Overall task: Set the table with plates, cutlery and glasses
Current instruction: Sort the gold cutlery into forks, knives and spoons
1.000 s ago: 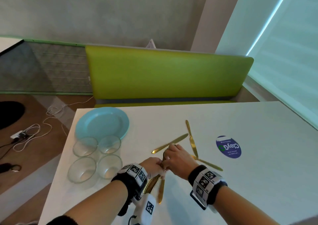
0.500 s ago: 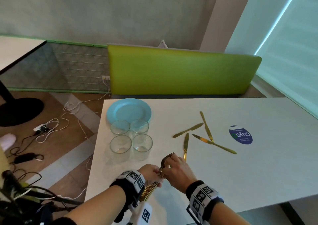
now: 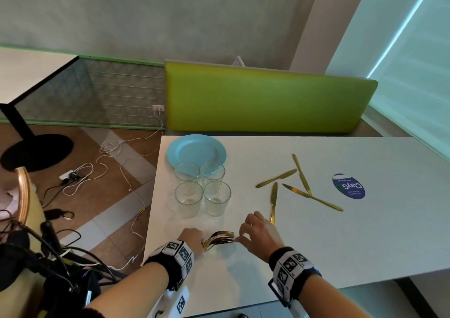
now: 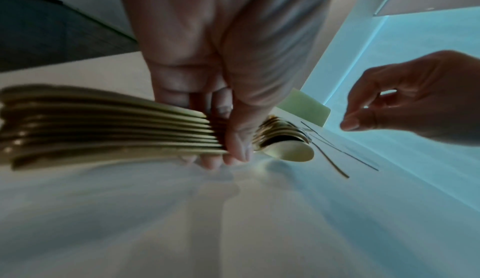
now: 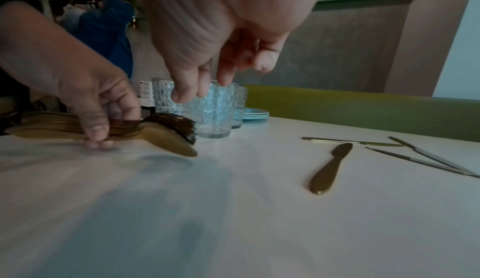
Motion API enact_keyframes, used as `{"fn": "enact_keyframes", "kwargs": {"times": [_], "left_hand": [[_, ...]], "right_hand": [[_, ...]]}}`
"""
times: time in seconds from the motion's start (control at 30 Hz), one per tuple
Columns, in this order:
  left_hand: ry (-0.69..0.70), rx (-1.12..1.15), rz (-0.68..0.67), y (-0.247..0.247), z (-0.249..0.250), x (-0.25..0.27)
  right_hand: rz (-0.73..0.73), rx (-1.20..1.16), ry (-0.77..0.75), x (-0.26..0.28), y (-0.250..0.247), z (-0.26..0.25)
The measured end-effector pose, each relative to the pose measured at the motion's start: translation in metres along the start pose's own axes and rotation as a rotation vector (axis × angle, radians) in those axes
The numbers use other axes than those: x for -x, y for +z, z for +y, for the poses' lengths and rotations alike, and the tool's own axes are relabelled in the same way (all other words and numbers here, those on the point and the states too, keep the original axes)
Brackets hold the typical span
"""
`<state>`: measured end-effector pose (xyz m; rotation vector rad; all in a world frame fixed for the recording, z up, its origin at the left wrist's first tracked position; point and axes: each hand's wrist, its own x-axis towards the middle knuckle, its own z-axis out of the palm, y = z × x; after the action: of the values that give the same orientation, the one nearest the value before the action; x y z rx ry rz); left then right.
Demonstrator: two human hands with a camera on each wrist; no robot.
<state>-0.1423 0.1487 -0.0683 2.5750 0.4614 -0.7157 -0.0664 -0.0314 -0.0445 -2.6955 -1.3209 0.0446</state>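
Note:
My left hand (image 3: 192,238) grips a bundle of gold forks and spoons (image 3: 219,238) by the handles, low over the white table (image 3: 316,244) near its front left. The bundle (image 4: 103,126) lies sideways, tines and bowls pointing right (image 5: 166,126). My right hand (image 3: 258,235) hovers just right of the tines, fingers loosely curled and holding nothing (image 5: 221,56). Several gold knives (image 3: 274,201) lie scattered behind it. A stack of light blue plates (image 3: 196,151) and several clear glasses (image 3: 202,188) stand at the table's left.
A round blue sticker (image 3: 348,186) is on the table to the right. A green bench back (image 3: 267,103) runs behind the table. Cables (image 3: 97,169) and a power strip lie on the floor to the left, near another table's black base (image 3: 36,151).
Both hands have drawn back toward the table's near edge with the bundle. My right hand, earlier against the forks, has come off them. The bundle has tipped from upright to sideways.

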Motion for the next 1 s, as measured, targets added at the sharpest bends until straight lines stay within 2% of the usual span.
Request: {"fn": "enact_keyframes", "kwargs": {"times": [0.13, 0.43, 0.53, 0.63, 1.0], "left_hand": [[-0.009, -0.061, 0.015, -0.003, -0.014, 0.002], [-0.001, -0.160, -0.063, -0.005, -0.020, 0.002], [0.000, -0.160, -0.050, -0.006, -0.021, -0.001], [0.003, -0.177, -0.034, -0.007, -0.022, -0.002], [0.036, -0.132, 0.041, -0.003, -0.024, 0.000]], "right_hand": [[-0.029, 0.001, 0.085, 0.004, 0.001, 0.009], [-0.030, 0.053, 0.192, 0.013, 0.000, 0.024], [-0.089, 0.007, 0.260, 0.014, -0.008, 0.024], [-0.088, -0.018, 0.282, 0.015, -0.013, 0.026], [-0.133, 0.053, 0.329, 0.017, -0.018, 0.034]]}}
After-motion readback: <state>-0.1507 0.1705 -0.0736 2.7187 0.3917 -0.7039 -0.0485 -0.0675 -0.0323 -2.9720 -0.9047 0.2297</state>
